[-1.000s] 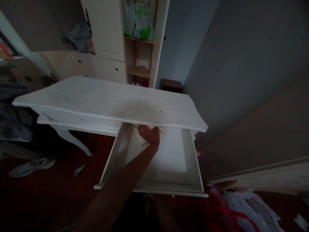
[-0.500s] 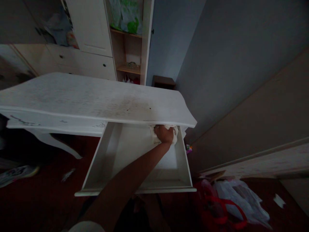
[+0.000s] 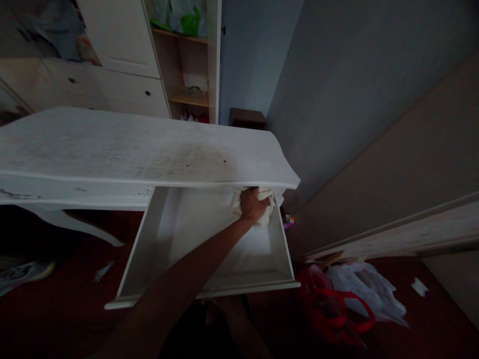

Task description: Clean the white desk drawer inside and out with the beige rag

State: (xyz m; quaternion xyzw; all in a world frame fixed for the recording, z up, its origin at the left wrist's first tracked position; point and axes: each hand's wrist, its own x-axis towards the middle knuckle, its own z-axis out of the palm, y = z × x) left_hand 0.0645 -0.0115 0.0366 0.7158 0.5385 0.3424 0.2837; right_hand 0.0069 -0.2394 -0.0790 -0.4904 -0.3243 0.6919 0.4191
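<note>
My left hand (image 3: pixel 254 204) reaches deep into the pulled-out drawer (image 3: pixel 170 294), near its back right corner. Its fingers close over a crumpled cream cloth (image 3: pixel 265 218), pressing it to the drawer bottom, with the thumb toward the right wall. Part of the cloth bunches out around the fingers, under the edge of the white tabletop (image 3: pixel 130 144). Below the drawer front, in deep shadow, is what looks like my right hand (image 3: pixel 222 304) and forearm; its fingers are too dark and covered to make out.
Dark smudges mark the tabletop. A white cabinet (image 3: pixel 123 45) with open shelves (image 3: pixel 190 97) stands behind. The wall (image 3: pixel 348 89) runs close along the right. On the red floor lie a red bag (image 3: pixel 325 309), a clear plastic bag (image 3: pixel 366 289) and a shoe (image 3: pixel 26 274).
My left hand and the cloth have shifted slightly within the drawer's back right corner, and more of the cloth shows. The whole view has moved a little, so the furniture appears further left.
</note>
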